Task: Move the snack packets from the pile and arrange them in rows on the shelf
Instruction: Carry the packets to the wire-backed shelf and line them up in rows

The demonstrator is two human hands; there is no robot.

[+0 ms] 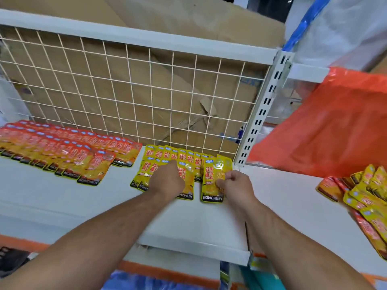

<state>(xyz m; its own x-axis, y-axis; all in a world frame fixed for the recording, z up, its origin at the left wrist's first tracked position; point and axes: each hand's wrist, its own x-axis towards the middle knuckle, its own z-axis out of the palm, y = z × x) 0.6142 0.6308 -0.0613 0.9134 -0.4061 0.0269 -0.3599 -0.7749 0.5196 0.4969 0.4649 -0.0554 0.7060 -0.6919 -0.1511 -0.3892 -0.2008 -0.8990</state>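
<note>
The right hand (234, 186) pinches a yellow packet (215, 178) at its right edge, the packet lying flat on the shelf (62, 201) just right of the yellow rows (167, 162). The left hand (167, 181) rests closed, knuckles up, on the front yellow row; whether it grips anything I cannot tell.

These packets look light, thin and glossy — likely slippery, and soft enough to bend, so an edge pinch suits them, or a flat palm to slide them into line. Overlapped rows will probably shift if nudged.

To the left, well apart, lie two rows of orange packets (62, 151). Behind stands a wire grid (134, 91) with cardboard (104, 84) beyond it — it stops packets going back. At the far right the pile (368, 193) waits beneath an orange bag (335, 126); an upright post (263, 109) stands between pile and rows.
</note>
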